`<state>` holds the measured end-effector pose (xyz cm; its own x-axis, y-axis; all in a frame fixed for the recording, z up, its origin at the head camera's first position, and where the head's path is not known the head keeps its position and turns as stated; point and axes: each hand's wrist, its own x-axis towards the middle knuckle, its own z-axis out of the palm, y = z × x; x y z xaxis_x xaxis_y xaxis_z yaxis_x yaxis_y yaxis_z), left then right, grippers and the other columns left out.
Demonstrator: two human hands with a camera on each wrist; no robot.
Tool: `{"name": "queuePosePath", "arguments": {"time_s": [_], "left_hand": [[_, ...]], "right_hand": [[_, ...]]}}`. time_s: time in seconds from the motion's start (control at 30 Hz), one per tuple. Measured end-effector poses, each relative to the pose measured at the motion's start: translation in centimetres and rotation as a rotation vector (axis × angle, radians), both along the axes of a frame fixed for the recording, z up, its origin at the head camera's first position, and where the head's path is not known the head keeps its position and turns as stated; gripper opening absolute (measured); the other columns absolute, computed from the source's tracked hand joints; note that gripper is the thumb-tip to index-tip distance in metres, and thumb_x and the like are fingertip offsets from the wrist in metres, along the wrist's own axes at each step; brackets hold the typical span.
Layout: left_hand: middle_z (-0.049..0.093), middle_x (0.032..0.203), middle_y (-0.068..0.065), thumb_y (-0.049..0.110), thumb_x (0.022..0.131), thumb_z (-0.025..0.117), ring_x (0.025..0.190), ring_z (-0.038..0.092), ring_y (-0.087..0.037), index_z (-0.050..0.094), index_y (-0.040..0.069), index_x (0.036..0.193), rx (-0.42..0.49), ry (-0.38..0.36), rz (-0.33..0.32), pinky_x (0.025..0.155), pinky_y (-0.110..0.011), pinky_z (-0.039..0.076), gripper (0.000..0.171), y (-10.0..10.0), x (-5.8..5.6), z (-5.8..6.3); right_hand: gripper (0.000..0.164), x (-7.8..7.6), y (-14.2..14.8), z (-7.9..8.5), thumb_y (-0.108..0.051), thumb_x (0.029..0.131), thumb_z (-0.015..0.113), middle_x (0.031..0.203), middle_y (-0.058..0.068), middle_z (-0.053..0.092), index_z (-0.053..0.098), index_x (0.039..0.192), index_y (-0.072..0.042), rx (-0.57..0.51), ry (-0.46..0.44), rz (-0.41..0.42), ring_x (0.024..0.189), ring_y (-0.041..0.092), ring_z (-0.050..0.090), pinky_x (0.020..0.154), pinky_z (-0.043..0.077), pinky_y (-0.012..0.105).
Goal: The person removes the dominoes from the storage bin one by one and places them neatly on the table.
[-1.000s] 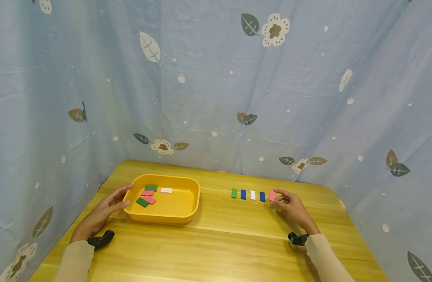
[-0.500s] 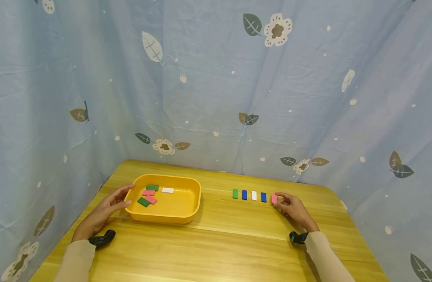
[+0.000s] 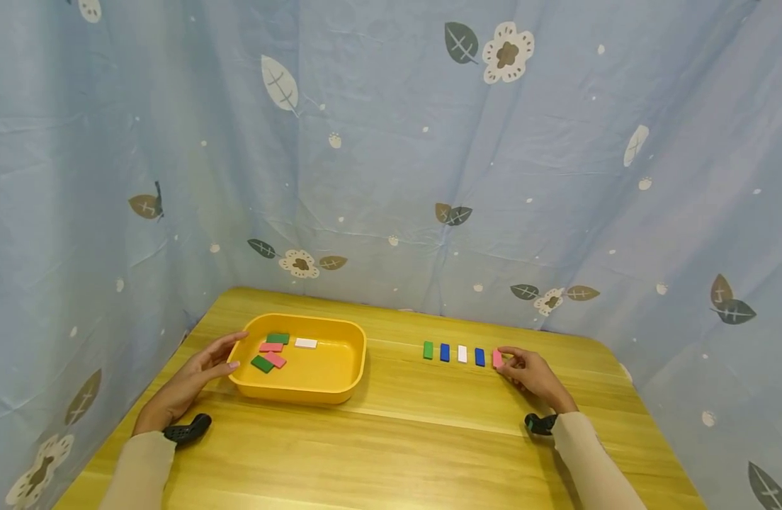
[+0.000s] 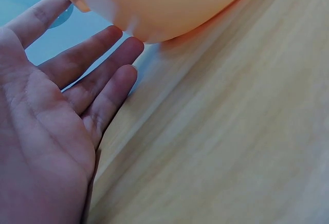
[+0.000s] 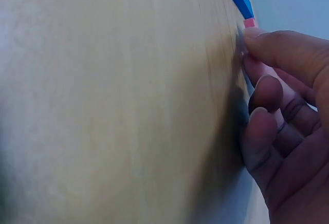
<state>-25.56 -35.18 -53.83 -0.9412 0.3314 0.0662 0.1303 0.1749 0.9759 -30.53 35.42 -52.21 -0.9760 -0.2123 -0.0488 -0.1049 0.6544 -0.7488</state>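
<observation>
My right hand (image 3: 535,377) pinches a small pink tile (image 3: 496,358) between thumb and finger at the right end of a row on the table. To its left in that row lie a blue tile (image 3: 479,356), a white tile (image 3: 462,353), a second blue tile (image 3: 445,352) and a green tile (image 3: 428,350). In the right wrist view the thumb covers most of the pink tile (image 5: 249,23). My left hand (image 3: 190,382) touches the left end of a yellow tub (image 3: 295,394) with extended fingers. In the left wrist view its fingers (image 4: 90,57) spread against the tub's side (image 4: 154,8).
Inside the tub lie a white tile (image 3: 305,343), two green tiles, one of them near the back wall (image 3: 278,338), and two pink tiles. The wooden table (image 3: 340,453) ends at a blue patterned curtain (image 3: 378,156) behind and at the sides.
My right hand has drawn the pink tile slightly toward me, level with the row, fingers now lower around it. The left hand stays at the tub. The whole view shifts slightly.
</observation>
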Motion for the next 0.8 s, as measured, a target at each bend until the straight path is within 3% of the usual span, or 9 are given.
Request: {"name": "queuePosePath", "arguments": {"time_s": [0.1, 0.23, 0.33, 0.47, 0.7, 0.8], "left_hand": [[0.008, 0.172, -0.014, 0.019, 0.108, 0.055, 0.156, 0.009, -0.03, 0.03, 0.019, 0.163, 0.006, -0.005, -0.001, 0.098, -0.006, 0.034, 0.06, 0.06, -0.03, -0.02], [0.017, 0.17, -0.008, 0.021, 0.109, 0.055, 0.143, 0.027, 0.0, 0.03, 0.019, 0.163, 0.027, -0.026, 0.012, 0.099, -0.009, 0.038, 0.06, 0.2, -0.12, -0.13], [0.024, 0.167, -0.005, 0.023, 0.108, 0.056, 0.143, 0.029, -0.004, 0.031, 0.019, 0.163, 0.024, -0.042, 0.028, 0.098, -0.01, 0.038, 0.061, 0.27, -0.1, -0.12], [0.025, 0.167, -0.006, 0.024, 0.108, 0.057, 0.152, 0.018, -0.027, 0.031, 0.021, 0.163, 0.005, -0.045, 0.033, 0.097, -0.008, 0.035, 0.061, 0.17, -0.1, -0.13], [0.013, 0.17, -0.01, 0.019, 0.108, 0.055, 0.138, 0.031, 0.003, 0.03, 0.018, 0.163, 0.063, -0.056, 0.017, 0.099, -0.012, 0.041, 0.06, 0.39, 0.05, -0.09], [0.01, 0.17, -0.013, 0.017, 0.108, 0.055, 0.133, 0.033, 0.008, 0.03, 0.018, 0.163, 0.073, -0.054, 0.017, 0.099, -0.013, 0.042, 0.06, 0.49, 0.11, -0.06]], "right_hand": [[0.051, -0.01, 0.03, 0.0, -0.011, 0.101, 0.067, 0.091, 0.01, 0.067, 0.051, 0.148, 0.002, 0.008, -0.013, 0.009, 0.056, 0.02, 0.052, 0.052, 0.049, 0.031], [0.051, -0.01, -0.21, 0.25, -0.012, 0.101, 0.067, 0.09, 0.01, 0.066, 0.052, 0.147, 0.002, 0.0, -0.022, 0.008, 0.056, 0.02, 0.051, 0.051, 0.046, 0.03], [0.051, 0.01, -0.38, 0.36, -0.012, 0.101, 0.068, 0.089, 0.01, 0.065, 0.052, 0.147, 0.003, -0.004, -0.022, 0.008, 0.056, 0.02, 0.05, 0.05, 0.044, 0.03], [0.051, -0.07, -0.44, 0.25, -0.013, 0.101, 0.068, 0.088, 0.01, 0.065, 0.051, 0.147, 0.002, -0.006, -0.04, 0.0, 0.056, 0.019, 0.05, 0.05, 0.044, 0.029], [0.061, -0.21, -0.43, 0.47, -0.018, 0.101, 0.068, 0.09, 0.014, 0.064, 0.043, 0.154, -0.002, -0.032, -0.059, -0.014, 0.057, 0.02, 0.051, 0.052, 0.048, 0.032], [0.062, -0.24, -0.39, 0.67, -0.02, 0.102, 0.067, 0.088, 0.018, 0.062, 0.04, 0.156, -0.003, -0.076, -0.056, -0.033, 0.058, 0.022, 0.052, 0.052, 0.049, 0.032]]}}
